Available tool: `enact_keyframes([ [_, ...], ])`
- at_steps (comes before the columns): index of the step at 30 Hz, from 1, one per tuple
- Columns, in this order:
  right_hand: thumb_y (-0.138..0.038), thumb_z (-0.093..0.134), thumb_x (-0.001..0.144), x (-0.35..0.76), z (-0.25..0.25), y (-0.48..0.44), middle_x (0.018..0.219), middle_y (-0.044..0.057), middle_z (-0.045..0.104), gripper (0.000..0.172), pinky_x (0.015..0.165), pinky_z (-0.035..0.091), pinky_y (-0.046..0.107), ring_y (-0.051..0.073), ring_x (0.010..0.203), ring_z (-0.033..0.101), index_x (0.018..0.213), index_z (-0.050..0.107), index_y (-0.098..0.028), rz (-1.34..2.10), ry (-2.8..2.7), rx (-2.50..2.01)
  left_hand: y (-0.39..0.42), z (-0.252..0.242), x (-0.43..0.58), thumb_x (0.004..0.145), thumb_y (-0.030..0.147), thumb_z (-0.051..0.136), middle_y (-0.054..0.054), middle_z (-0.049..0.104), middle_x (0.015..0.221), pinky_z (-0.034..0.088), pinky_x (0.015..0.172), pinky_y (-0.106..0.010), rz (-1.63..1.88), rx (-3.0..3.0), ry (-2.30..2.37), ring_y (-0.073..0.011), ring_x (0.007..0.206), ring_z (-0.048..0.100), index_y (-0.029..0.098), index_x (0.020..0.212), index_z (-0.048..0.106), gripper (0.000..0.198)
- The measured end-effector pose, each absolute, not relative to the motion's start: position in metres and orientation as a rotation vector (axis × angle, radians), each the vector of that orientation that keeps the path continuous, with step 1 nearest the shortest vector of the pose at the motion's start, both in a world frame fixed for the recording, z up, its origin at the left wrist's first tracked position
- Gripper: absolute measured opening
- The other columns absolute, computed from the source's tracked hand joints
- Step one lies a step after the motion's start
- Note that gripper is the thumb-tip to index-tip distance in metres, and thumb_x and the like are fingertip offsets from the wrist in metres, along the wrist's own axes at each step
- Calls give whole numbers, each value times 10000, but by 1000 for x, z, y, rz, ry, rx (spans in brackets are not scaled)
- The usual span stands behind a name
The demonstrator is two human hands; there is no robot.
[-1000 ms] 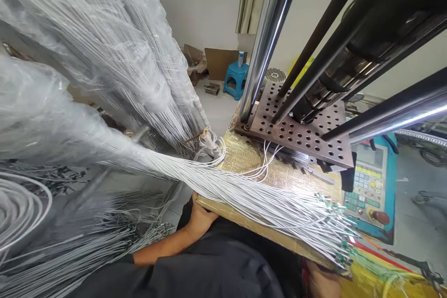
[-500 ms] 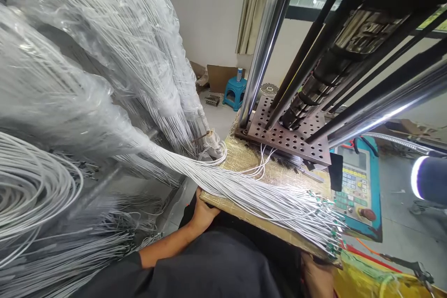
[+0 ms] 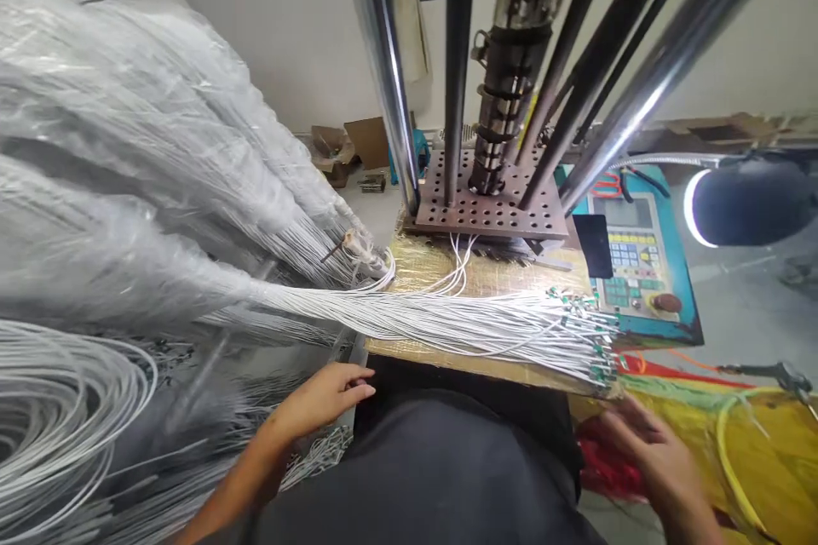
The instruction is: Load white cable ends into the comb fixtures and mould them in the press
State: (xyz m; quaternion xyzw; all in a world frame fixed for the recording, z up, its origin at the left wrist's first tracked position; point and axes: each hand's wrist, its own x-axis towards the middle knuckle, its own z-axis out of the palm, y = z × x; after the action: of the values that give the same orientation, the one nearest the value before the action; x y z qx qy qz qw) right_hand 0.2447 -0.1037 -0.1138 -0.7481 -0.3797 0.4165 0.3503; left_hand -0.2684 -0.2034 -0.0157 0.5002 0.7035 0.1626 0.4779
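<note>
A thick bundle of white cables (image 3: 447,325) lies across the tape-covered work board (image 3: 511,277). Green-tipped cable ends (image 3: 601,341) fan out at its right. My left hand (image 3: 325,396) hovers off the board's front left corner, thumb and fingers apart, holding nothing. Near the front right corner is my right hand (image 3: 655,451), slightly blurred, its fingers stretched out with nothing seen in them. Behind the bundle, a few loose white cables (image 3: 458,272) run under the perforated metal plate (image 3: 440,217) of a press with upright rods.
Plastic-wrapped cable bundles (image 3: 159,128) and a cable coil (image 3: 64,400) fill the left side. To the right are a teal control panel (image 3: 665,272), a ring-lit lamp (image 3: 741,203) and a yellow bag (image 3: 767,451). Cardboard (image 3: 367,143) stands on the floor behind.
My left hand has come away from the board's front left corner, moving left. My right hand has moved out to the right, more into view. The camera view has turned.
</note>
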Motion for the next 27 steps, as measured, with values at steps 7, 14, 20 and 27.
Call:
enact_keyframes([
  [7,-301,765,818,221,-62,-71,1123,164,744,347,992,552,512,341,1043,716,1140,768,-174,135,-1251,-1454,-40,22,-130,970,243,561,-129,679,1220,476,1062,-398,511,2202,1265,-260,1152,621,200,1159,727,255],
  [14,-217,742,858,173,-75,-43,1214,118,723,362,1026,509,521,306,1112,691,1216,690,-218,-24,-1627,-1193,40,-15,-75,908,224,654,-99,680,920,505,862,-353,106,2442,1092,-244,923,631,149,925,771,141],
  [20,-223,736,860,182,-87,-44,1245,94,710,353,1049,486,506,298,1142,679,1210,689,-244,80,-1618,-1178,29,-2,-81,945,247,606,-78,680,867,490,840,-320,243,2374,1160,-214,888,630,182,928,788,193],
  [27,-195,734,860,184,-81,-43,1250,92,707,381,1044,485,484,289,1148,676,1234,682,-247,125,-1602,-1127,30,8,-75,952,248,598,-76,683,821,468,792,-320,67,2486,1209,-213,819,625,174,824,766,224],
])
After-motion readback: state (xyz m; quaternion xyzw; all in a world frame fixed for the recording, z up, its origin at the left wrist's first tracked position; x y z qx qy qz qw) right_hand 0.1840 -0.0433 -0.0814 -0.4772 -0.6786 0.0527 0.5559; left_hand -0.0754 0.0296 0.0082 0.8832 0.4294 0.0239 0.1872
